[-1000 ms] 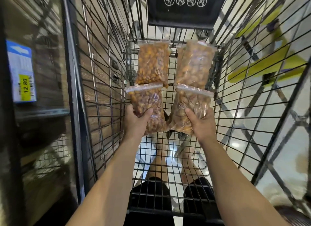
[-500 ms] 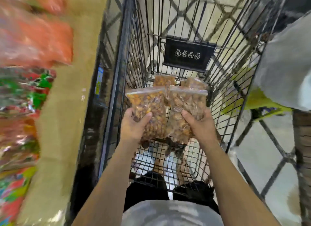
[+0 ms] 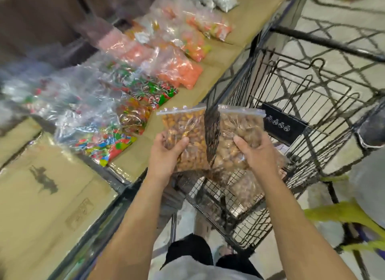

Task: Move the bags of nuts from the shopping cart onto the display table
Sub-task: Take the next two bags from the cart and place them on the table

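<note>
A: Gripped apart: clear zip bag of orange-brown nuts (image 3: 183, 123), left hand (image 3: 166, 156); clear zip bag of paler nuts (image 3: 239, 127), right hand (image 3: 257, 156); at black wire cart (image 3: 312, 48) rim.
B: Needed carrying left, laying flat on bare cardboard-topped table (image 3: 210, 75).

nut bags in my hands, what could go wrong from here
The black wire cart wall stands between the clear zip bag of orange-brown nuts in the left hand and the clear zip bag of paler nuts in the right hand; the second could snag crossing it.
Clear bags of colourful sweets crowd the cardboard-covered display table; only an edge strip looks free, so a bag may slide off.
</note>
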Demonstrator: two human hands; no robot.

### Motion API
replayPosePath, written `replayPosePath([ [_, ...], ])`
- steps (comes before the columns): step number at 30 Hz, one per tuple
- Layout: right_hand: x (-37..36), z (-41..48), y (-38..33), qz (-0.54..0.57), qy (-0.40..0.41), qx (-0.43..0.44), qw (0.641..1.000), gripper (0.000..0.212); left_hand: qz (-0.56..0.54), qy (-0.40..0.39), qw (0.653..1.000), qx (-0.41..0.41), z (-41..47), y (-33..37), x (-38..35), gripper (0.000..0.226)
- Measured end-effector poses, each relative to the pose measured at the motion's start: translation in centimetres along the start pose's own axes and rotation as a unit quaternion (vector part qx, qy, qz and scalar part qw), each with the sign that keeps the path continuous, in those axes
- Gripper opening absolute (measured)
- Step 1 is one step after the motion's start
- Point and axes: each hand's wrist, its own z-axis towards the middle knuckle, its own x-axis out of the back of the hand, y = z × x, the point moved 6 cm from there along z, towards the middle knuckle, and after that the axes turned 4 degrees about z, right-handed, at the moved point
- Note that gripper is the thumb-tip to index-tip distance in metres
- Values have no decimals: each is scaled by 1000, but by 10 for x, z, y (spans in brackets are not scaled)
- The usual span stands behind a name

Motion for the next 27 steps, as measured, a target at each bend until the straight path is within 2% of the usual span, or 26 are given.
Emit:
replayPosePath([
  [2, -14, -13, -21, -13, -27, 29, 999, 75, -17, 30, 999, -15, -17, 9, 26, 55],
  [5, -38, -33, -49, -15, -73, 55, 996, 58, -39, 84, 995, -43, -42, 20, 68, 51],
  [8, -67, -48, -70, -23, -117, 70, 990, 63, -50, 125, 989, -64, -65, 28, 109, 46],
  [16, -158, -104, -107, 6, -236, 107, 966, 37, -108, 237, 963, -67, -135, 33, 217, 33],
  [24, -241, -199, -126, 14, -336, 141, 931, 53, -118, 310, 940, -81, -212, 6, 326, 35],
  [27, -271, -229, -122, -1, -354, 149, 923, 82, -124, 330, 933, -78, -239, -6, 361, 39],
])
